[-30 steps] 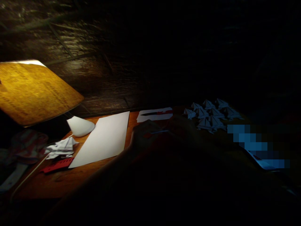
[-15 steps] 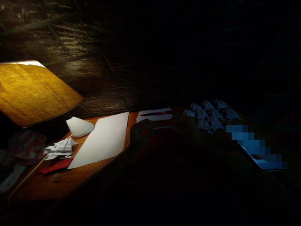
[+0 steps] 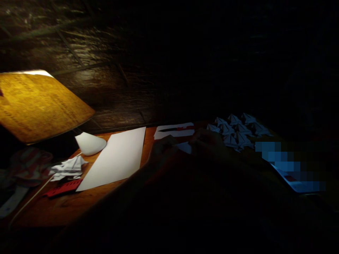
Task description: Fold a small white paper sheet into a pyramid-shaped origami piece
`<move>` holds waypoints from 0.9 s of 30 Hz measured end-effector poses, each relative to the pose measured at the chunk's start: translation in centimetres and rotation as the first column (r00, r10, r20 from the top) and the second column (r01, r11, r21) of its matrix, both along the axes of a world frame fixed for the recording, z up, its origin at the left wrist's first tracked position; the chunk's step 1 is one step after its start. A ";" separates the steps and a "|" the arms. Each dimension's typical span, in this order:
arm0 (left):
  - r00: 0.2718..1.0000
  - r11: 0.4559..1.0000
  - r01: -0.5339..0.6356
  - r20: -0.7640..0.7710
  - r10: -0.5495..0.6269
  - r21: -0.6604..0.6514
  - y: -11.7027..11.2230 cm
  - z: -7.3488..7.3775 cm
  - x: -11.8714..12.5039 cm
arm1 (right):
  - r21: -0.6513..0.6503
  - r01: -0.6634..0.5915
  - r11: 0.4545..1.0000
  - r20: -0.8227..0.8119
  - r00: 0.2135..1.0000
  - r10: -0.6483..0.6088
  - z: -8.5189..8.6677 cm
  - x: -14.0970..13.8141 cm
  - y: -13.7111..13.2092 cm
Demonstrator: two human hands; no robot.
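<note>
In deep shadow at the middle of the head view, my left hand (image 3: 162, 147) and my right hand (image 3: 206, 143) are closed on a small piece of paper (image 3: 185, 147) between them. Only a pale patch of this paper shows; its folds are too dark to make out. Several folded paper shapes (image 3: 235, 130) with pointed peaks stand in a cluster just beyond and right of my right hand. Behind my hands lies a knife (image 3: 182, 128) with a red and dark handle or blade, on white paper strips (image 3: 160, 132). A large white sheet (image 3: 119, 155) lies left of my left hand.
A lit lamp with a yellow shade (image 3: 42, 106) and white base (image 3: 90, 143) stands at left on the wooden table (image 3: 63, 211). Near it are crumpled folded paper (image 3: 70, 167), a red object with holes (image 3: 63, 187) and a cord. At right a phone-like screen (image 3: 293, 180) glows.
The paper between my hands has turned from a thin edge to a wider pale face. Both hands stay close together in nearly the same spot.
</note>
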State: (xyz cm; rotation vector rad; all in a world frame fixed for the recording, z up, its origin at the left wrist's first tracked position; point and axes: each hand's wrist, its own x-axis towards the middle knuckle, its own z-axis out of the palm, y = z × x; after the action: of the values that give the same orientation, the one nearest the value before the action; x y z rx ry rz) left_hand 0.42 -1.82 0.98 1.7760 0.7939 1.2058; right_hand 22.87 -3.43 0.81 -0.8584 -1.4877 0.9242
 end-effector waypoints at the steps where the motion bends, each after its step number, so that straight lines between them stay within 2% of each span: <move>1: 1.000 1.000 0.006 -0.001 -0.006 -0.009 0.0 0.0 0.0 | -0.044 -0.017 0.999 -0.011 1.000 0.017 -0.1 0.0 0.0; 4: 1.000 0.999 -0.011 0.014 0.012 -0.033 0.2 0.0 0.0 | -0.135 -0.058 0.989 -0.008 0.998 0.058 -0.7 -0.2 0.1; 6: 0.999 0.998 -0.038 0.026 0.040 -0.050 0.4 0.0 -0.1 | -0.138 -0.089 0.986 0.029 0.995 0.094 -1.0 -0.3 0.3; 12: 1.000 0.996 -0.003 0.003 0.003 -0.091 0.5 -0.4 -0.2 | -0.029 0.018 0.999 0.158 0.987 -0.014 -1.4 0.3 0.9; 16: 0.996 0.998 0.054 -0.064 -0.057 -0.041 0.0 -0.4 0.3 | 0.070 -0.034 0.997 0.299 0.954 0.011 -1.4 0.5 0.6; 19: 0.994 1.000 0.005 -0.110 -0.007 -0.020 -0.1 -0.3 0.3 | 0.152 -0.064 0.986 0.322 0.947 0.012 -1.1 0.2 0.1; 23: 0.997 0.978 -0.076 -0.023 0.073 -0.196 0.2 -0.1 0.0 | 0.209 0.051 0.977 0.269 0.957 -0.108 -0.5 0.0 -0.5; 27: 0.999 0.956 -0.023 0.028 0.033 -0.292 0.4 -0.1 0.1 | 0.175 0.123 0.977 0.217 0.963 -0.160 -0.4 -0.1 -0.4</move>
State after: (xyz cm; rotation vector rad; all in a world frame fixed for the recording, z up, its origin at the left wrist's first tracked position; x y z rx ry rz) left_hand 0.50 -1.43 0.93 1.5046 0.9295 1.0708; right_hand 22.74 -3.86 0.40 -0.9650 -1.6501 0.6050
